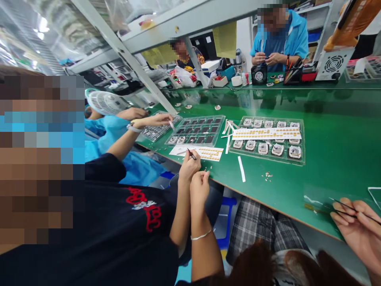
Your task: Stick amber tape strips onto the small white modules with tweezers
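Observation:
My left hand [200, 184], with a thin bracelet on the wrist, is at the table's front edge. Its fingers are pinched together; anything between them is too small to make out. Right beside it, a co-worker's hand [189, 165] holds dark tweezers [191, 154] over a white sheet with yellow strips [212, 153]. At the far right my right hand [358, 222] is closed around thin black tweezers [348, 206], tips pointing left. Between my hands lies a clear tray [302, 159] of small white-framed square parts [277, 149]. Another yellow-marked sheet [266, 134] rests across it.
White paper strips [241, 169] and small scraps [267, 175] are scattered on the green table [333, 159]. Left is a second tray [218, 123] with dark squares. The co-worker's other hand [162, 119] is beyond it. A slanted metal post [149, 75] stands behind; another person [278, 37] sits opposite.

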The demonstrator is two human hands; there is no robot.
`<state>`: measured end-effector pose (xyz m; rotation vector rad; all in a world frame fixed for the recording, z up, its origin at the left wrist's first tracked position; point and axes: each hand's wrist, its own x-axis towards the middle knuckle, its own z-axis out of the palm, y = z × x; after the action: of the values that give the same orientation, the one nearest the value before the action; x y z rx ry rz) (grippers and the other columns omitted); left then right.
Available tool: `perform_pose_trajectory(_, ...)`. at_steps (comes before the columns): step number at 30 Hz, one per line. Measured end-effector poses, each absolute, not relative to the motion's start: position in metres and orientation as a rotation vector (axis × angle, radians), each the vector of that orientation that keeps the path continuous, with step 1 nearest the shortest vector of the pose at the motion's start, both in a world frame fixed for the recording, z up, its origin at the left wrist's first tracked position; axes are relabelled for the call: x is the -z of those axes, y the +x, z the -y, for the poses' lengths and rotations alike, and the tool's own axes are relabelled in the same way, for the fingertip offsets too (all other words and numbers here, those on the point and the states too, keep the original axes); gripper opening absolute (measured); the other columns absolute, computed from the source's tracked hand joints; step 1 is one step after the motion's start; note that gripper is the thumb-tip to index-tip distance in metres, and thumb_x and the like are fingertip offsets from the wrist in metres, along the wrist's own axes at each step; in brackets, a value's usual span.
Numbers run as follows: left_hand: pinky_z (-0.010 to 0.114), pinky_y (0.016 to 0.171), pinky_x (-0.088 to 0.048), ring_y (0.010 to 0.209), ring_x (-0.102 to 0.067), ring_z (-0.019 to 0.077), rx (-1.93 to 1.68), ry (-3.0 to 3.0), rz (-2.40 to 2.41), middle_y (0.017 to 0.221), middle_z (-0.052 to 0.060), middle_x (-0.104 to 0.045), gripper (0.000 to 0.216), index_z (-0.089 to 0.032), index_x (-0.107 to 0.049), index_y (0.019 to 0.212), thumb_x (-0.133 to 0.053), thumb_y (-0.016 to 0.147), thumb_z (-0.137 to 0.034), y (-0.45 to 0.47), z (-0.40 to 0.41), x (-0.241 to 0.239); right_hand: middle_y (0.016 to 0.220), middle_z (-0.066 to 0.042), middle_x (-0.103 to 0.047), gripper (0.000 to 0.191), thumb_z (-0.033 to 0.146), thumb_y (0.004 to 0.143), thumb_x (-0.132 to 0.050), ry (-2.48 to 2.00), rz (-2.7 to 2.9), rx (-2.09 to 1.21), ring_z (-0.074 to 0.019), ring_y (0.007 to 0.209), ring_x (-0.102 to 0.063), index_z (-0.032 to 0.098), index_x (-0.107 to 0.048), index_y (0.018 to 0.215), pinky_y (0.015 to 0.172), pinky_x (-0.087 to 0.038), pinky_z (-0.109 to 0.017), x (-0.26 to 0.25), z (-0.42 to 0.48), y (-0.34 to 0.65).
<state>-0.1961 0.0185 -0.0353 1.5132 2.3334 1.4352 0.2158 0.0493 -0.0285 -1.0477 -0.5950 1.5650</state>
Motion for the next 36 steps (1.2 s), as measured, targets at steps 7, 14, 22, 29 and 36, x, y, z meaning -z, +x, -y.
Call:
perform_pose_trajectory(7, 0.034, 0.085, -0.043, 0.094, -0.051, 0.0195, -0.995, 1.816, -2.023, 0.093, 0.003, -0.057, 0.014, -0.020, -0.062, 0.083, -0.055, 0.091, -0.028, -0.106, -0.045, -0.003, 0.072, 0.000, -0.037, 0.039, 0.026, 0.045, -0.090, -0.988, 0.483, -1.618, -0.0125, 0.061, -0.040, 0.022, -0.054, 0.058, 0.047, -0.039, -0.027, 0.020, -0.049, 0.210)
perform_pose_trajectory(14, 0.046, 0.090, -0.035, 0.111, -0.042, 0.0286, -0.514, 1.845, -2.007, 0.110, 0.006, -0.052, 0.009, -0.024, -0.070, 0.082, -0.066, 0.086, -0.031, -0.060, -0.093, -0.005, 0.072, -0.001, -0.043, 0.034, 0.028, 0.053, -0.088, -0.907, 0.527, -1.623, -0.0126, 0.063, -0.044, 0.021, -0.057, 0.064, 0.050, -0.041, -0.025, 0.024, -0.047, 0.210)
perform_pose_trajectory(22, 0.043, 0.088, -0.034, 0.111, -0.039, 0.0279, -0.404, 1.928, -2.064, 0.116, 0.004, -0.049, 0.010, -0.026, -0.069, 0.084, -0.070, 0.083, -0.036, -0.065, -0.093, -0.003, 0.069, 0.000, -0.045, 0.030, 0.025, 0.057, -0.088, -0.824, 0.484, -1.700, -0.0116, 0.063, -0.045, 0.020, -0.059, 0.065, 0.053, -0.044, -0.024, 0.018, -0.045, 0.205)
perform_pose_trajectory(29, 0.039, 0.085, -0.033, 0.108, -0.041, 0.0255, -0.353, 1.933, -2.013, 0.111, 0.005, -0.048, 0.008, -0.023, -0.067, 0.084, -0.063, 0.089, -0.028, -0.064, -0.091, -0.003, 0.071, 0.000, -0.047, 0.029, 0.025, 0.058, -0.088, -0.777, 0.479, -1.727, -0.0104, 0.065, -0.046, 0.019, -0.061, 0.066, 0.054, -0.045, -0.021, 0.018, -0.043, 0.206)
perform_pose_trajectory(36, 0.041, 0.091, -0.032, 0.111, -0.040, 0.0261, -0.472, 1.781, -2.155, 0.112, 0.005, -0.047, 0.006, -0.023, -0.068, 0.083, -0.065, 0.087, -0.028, -0.079, -0.073, -0.005, 0.070, 0.000, -0.047, 0.026, 0.025, 0.061, -0.086, -0.754, 0.517, -1.747, -0.0099, 0.063, -0.046, 0.019, -0.061, 0.066, 0.054, -0.046, -0.021, 0.019, -0.041, 0.205)
